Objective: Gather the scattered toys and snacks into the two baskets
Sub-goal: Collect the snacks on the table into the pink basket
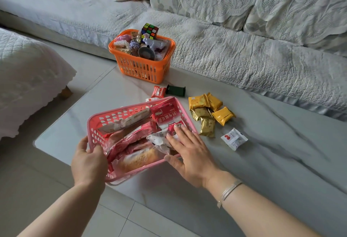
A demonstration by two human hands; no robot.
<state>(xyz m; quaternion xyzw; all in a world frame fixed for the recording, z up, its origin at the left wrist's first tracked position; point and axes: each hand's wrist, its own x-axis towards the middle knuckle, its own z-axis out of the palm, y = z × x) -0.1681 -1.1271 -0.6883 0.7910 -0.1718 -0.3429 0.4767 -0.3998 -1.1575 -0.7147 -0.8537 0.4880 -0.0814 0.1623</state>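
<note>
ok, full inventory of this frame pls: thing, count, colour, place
pink basket: 1, pink, near table edge, tilted, full of snack packets
orange basket: 1, orange, far table edge by the sofa, full of toys
puzzle cube: 1, multicolour, atop the orange basket
yellow and gold packets: about 6, clustered on the table right of the pink basket
white sachet: 1, white with red print, table, right of the gold packets
red packet: 1, red, table between the baskets
green block: 1, dark green, beside the red packet
table: 1, white marble look
sofa: 1, pale quilted cover
left hand: grips the pink basket's near-left rim
right hand: fingers flat on the packets, thumb at the rim
</note>
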